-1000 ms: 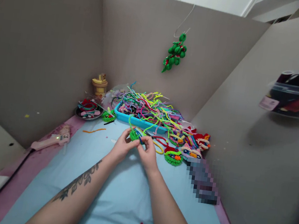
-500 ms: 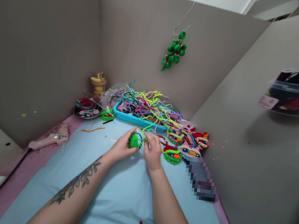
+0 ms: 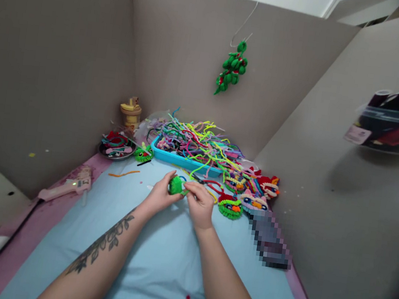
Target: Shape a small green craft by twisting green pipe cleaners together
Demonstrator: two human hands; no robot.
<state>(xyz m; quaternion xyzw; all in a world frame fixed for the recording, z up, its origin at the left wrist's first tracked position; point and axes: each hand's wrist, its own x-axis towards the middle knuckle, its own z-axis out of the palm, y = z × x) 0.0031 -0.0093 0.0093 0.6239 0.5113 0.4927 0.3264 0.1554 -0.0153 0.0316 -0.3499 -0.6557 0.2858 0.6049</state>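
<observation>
Between thumb and fingers, my left hand [image 3: 159, 194] holds a small green fuzzy pipe-cleaner piece [image 3: 175, 185]. My right hand [image 3: 200, 206] is closed in a pinch at the right side of that piece, and its fingertips hide most of what they grip. A bit of blue strand shows just above the pinch. Behind my right hand lie red-handled pliers [image 3: 214, 185], partly covered by it. To its right sits a green and red pipe-cleaner bird head [image 3: 230, 207].
A blue tray [image 3: 186, 161] heaped with coloured pipe cleaners stands at the back. More bird heads [image 3: 255, 203] and a blurred-out dark object [image 3: 269, 239] lie right. At left are a pink glue gun [image 3: 69, 189], a bowl [image 3: 116, 154] and a green head [image 3: 143, 153]. Green pieces [image 3: 234, 68] hang above.
My right hand has moved left against the green piece, its fingers closing at the edge. The light green strand there is now mostly hidden, and more of the pliers shows.
</observation>
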